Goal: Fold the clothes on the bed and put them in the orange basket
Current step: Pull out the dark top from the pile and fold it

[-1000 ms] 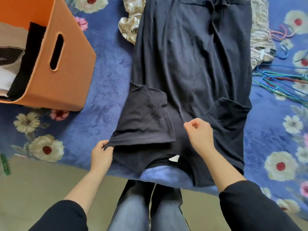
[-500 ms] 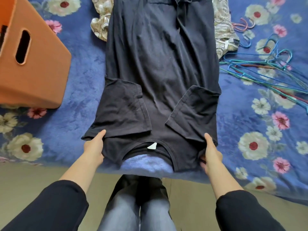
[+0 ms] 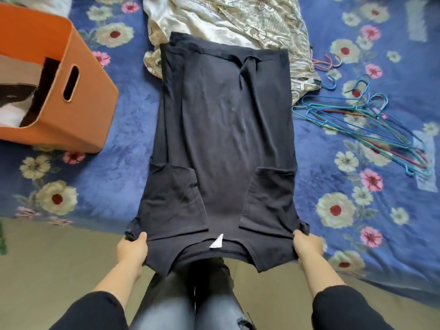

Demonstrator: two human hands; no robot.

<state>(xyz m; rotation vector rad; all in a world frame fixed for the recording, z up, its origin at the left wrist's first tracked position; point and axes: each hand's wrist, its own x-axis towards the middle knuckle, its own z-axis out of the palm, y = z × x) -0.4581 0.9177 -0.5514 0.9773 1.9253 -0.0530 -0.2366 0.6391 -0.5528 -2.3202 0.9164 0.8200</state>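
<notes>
A black T-shirt lies lengthwise on the blue flowered bed, both sleeves folded in over its back, collar and white label toward me. My left hand grips its near left shoulder corner. My right hand grips the near right shoulder corner. The collar end hangs past the bed's edge over my legs. The orange basket stands on the bed at the left, with folded black and white clothes inside.
A crumpled beige patterned garment lies beyond the shirt, partly under its hem. A pile of coloured wire hangers lies on the bed to the right. The bed's near edge meets the tan floor below.
My right hand left the shirt's middle and took the right shoulder corner. Both hands have pulled the shirt's collar end toward me, past the bed's edge.
</notes>
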